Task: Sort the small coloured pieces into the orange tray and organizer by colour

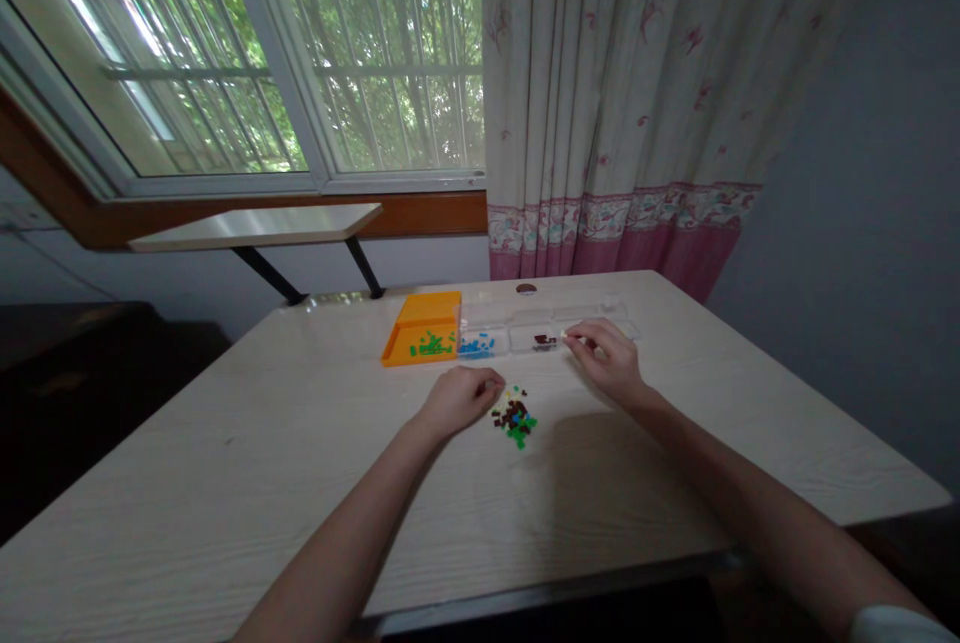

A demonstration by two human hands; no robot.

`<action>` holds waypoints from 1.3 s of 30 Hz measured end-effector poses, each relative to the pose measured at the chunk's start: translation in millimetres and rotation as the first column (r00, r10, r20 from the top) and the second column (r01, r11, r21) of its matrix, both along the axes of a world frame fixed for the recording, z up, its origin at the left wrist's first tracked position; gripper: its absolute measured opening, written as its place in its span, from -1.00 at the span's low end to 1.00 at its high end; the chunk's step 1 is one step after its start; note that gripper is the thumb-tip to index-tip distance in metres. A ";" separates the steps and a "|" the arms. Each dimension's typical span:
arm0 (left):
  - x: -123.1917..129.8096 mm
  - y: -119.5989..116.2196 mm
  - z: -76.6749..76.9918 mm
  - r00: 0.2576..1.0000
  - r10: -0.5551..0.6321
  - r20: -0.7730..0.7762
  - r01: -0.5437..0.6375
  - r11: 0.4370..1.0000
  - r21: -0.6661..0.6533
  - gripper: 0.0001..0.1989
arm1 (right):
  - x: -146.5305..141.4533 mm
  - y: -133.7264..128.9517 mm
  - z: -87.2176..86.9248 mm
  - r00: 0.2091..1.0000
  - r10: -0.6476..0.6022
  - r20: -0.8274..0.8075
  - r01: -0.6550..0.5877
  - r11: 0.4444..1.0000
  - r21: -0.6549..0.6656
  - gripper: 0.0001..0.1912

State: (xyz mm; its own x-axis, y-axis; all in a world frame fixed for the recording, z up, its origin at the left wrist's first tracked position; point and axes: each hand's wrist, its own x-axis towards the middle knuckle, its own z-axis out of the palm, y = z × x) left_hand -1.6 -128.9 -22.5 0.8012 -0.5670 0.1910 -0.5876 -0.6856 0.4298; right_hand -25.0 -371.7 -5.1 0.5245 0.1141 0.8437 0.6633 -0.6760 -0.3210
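A mixed pile of small brown, green, blue and pale pieces lies on the table. Just left of it rests my left hand, thumb and fingers drawn together; whatever they may hold is too small to make out. My right hand pinches a small white piece over the clear plastic containers, beside the brown pieces in one of them. Blue pieces sit in the clear container to the left. Farther left, an orange tray with a raised lid holds green pieces.
The pale wooden table spreads around my arms. At its back left stands a raised shelf on black legs. A dark round object lies near the back edge, before the curtain and barred window.
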 end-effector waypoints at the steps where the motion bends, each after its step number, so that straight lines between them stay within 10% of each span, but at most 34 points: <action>1: -0.2 0.1 0.7 1.000 -0.005 0.003 0.005 1.000 0.011 -0.74 | 0.1 0.4 -0.6 1.000 0.005 -0.001 -0.005 1.000 -0.006 -0.88; 11: -1.7 1.1 3.2 1.000 0.002 0.018 -0.002 0.999 0.040 -0.74 | 3.3 -1.6 -3.3 0.999 0.011 -0.037 -0.013 0.999 -0.044 -0.86; 26: -4.0 -10.1 -6.7 0.984 -0.135 0.113 0.130 0.990 0.050 -0.67 | 54.0 -60.0 -35.0 0.828 -0.471 -0.305 0.439 0.882 -0.170 -0.79; 39: 4.0 -8.2 -17.0 0.987 -0.091 0.136 0.088 0.996 0.026 -0.74 | 24.5 -5.9 -27.4 0.916 -0.143 -0.375 0.067 0.976 -0.209 -0.82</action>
